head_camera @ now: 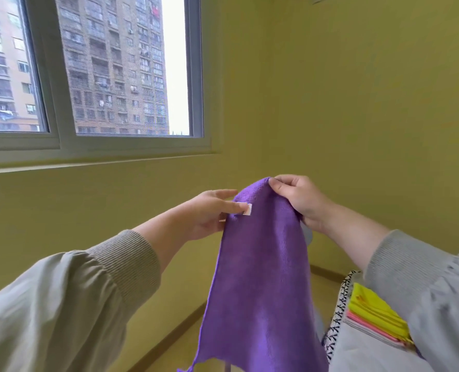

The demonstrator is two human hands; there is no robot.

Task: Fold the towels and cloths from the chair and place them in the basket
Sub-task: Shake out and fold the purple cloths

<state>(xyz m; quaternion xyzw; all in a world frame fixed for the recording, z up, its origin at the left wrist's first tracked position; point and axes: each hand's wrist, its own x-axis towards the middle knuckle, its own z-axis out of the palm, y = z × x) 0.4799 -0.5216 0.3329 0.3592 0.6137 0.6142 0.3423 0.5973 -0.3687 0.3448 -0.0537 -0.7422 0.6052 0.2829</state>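
Hanging lengthwise straight down in mid-air, the purple cloth (pixel 258 277) is pinched at its top corner by the right hand (pixel 298 200), while the left hand (pixel 209 213), just beside, nips its left edge by the white tag (pixel 247 209), the basket (pixel 338 318) low on the right.

Purple cloth (pixel 260 277): matt, fine-ribbed microfibre look; sleeve cuffs (pixel 131 264) ribbed knit.

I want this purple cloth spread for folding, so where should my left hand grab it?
Pinch the top edge of the purple cloth beside the white tag, coming from the left. It hangs bunched from the corner your right hand pinches, so that edge probably leads to the other top corner.
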